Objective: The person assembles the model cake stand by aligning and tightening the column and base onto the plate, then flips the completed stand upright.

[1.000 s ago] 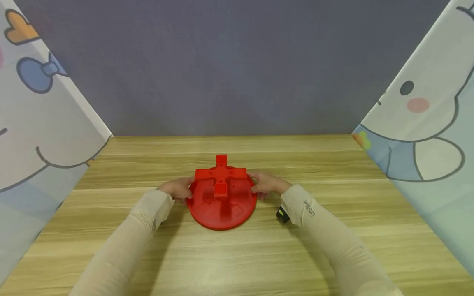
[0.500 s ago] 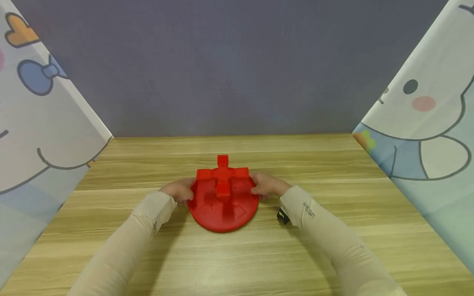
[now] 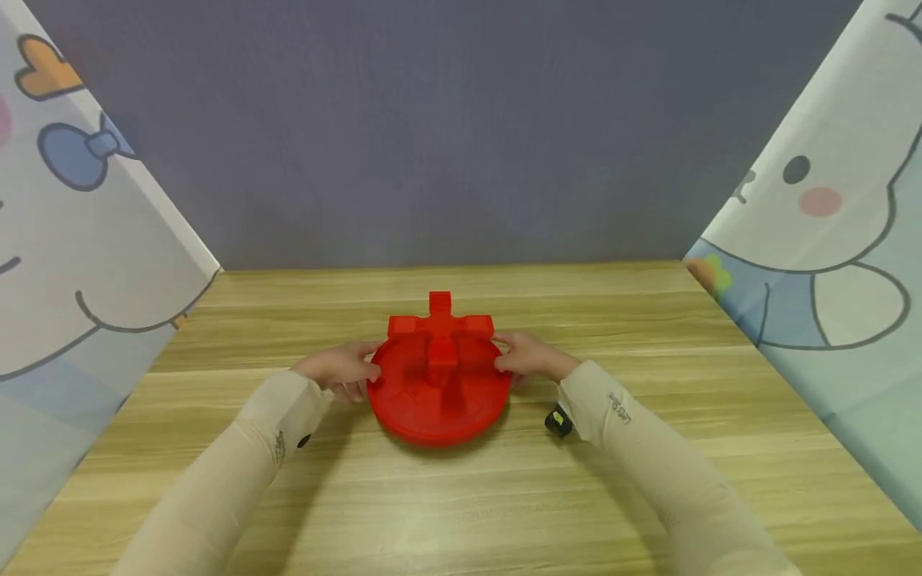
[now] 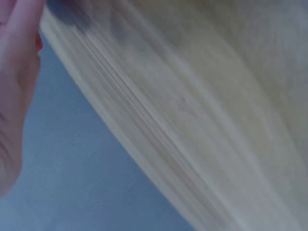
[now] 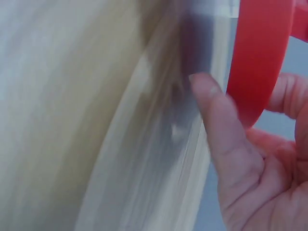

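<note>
A round red disc (image 3: 410, 408) with a thick rim, like a lid, carries a raised red cross (image 3: 439, 324) whose arms end in square blocks. My left hand (image 3: 338, 366) grips its left edge, thumb on top. At the right edge, my right hand (image 3: 533, 358) pinches the rim between thumb and fingers. In the right wrist view, the red rim (image 5: 260, 57) sits between the thumb and fingers of the right hand (image 5: 260, 178), held off the wooden table. The left wrist view shows only part of the left hand (image 4: 17, 86); its hold is mostly hidden there.
A wood-grain table (image 3: 446, 520) lies below, with a grey wall (image 3: 461, 136) behind. Cartoon-printed panels (image 3: 850, 264) flank both sides. Small black devices (image 3: 558, 421) sit at the wrists, beside cream sleeves (image 3: 641, 448).
The red disc has risen slightly off the table and shifted a little right, its cross now higher in the view. Both hands keep hold of its edges throughout.
</note>
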A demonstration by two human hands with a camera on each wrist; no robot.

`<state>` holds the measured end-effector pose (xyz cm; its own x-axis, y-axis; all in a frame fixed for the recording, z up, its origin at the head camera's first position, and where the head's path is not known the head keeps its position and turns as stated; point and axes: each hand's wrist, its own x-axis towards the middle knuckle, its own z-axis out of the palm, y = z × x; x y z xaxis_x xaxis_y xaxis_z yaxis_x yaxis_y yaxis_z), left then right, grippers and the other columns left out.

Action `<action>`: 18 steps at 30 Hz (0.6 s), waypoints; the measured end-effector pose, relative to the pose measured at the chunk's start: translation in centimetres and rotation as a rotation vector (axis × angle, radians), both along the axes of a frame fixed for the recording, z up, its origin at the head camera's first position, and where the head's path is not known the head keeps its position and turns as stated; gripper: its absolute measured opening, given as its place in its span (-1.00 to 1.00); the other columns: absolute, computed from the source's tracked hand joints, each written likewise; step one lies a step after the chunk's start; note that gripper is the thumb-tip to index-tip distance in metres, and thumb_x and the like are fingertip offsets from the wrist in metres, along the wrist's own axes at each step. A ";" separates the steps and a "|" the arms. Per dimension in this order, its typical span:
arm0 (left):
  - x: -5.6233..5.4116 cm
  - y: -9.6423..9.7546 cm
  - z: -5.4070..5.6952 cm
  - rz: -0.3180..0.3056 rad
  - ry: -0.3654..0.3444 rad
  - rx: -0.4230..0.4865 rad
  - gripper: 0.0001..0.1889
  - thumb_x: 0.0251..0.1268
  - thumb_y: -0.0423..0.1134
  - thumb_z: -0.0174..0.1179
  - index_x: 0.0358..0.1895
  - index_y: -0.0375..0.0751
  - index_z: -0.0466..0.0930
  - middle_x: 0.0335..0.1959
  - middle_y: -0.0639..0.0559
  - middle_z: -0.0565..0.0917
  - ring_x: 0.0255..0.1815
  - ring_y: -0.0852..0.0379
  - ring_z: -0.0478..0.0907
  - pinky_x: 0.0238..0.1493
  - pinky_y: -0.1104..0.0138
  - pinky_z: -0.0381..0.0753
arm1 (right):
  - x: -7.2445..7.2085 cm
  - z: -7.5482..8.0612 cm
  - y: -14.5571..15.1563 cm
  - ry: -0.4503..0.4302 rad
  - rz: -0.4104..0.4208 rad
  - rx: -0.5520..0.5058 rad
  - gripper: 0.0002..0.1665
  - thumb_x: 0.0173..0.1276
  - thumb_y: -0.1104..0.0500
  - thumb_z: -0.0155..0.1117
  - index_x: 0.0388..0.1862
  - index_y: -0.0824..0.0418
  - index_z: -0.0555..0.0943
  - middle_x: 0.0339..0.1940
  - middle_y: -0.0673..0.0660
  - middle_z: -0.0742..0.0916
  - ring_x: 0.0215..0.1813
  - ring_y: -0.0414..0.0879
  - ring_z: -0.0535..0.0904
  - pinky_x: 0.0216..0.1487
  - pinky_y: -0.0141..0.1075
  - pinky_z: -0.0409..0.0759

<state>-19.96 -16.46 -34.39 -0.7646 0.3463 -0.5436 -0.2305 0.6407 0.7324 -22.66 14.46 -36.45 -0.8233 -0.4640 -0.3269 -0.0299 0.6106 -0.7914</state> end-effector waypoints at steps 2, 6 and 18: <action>0.1 -0.3 -0.1 0.036 -0.015 0.074 -0.17 0.19 -0.40 -0.06 0.54 -0.18 -0.20 -0.63 -0.04 0.48 -0.71 0.18 0.41 -0.60 0.39 0.52 | 0.2 -0.1 0.2 -0.080 -0.053 -0.096 -0.16 0.15 0.41 -0.02 0.48 0.36 0.12 -0.71 0.05 0.52 -0.74 -0.17 0.47 -0.65 -0.37 0.55; 0.6 -1.1 -0.3 0.107 -0.038 0.249 -0.17 0.26 -0.40 -0.08 0.54 -0.21 -0.31 -0.53 -0.08 0.54 -0.64 0.16 0.54 -0.45 0.33 0.64 | 0.7 0.0 0.5 -0.221 -0.149 -0.275 -0.14 0.22 0.43 -0.03 0.53 0.28 0.03 -0.66 0.05 0.53 -0.72 -0.19 0.51 -0.64 -0.41 0.57; 1.8 -1.6 1.0 0.274 -0.073 0.704 -0.26 0.38 -0.50 -0.15 0.53 -0.24 -0.29 -0.32 -0.03 0.50 -0.59 0.15 0.59 -0.39 0.29 0.69 | 2.5 2.2 1.0 -0.304 -0.259 -0.703 -0.22 0.38 0.47 -0.03 0.53 0.36 -0.03 -0.26 0.06 0.63 -0.43 -0.20 0.64 -0.34 -0.38 0.67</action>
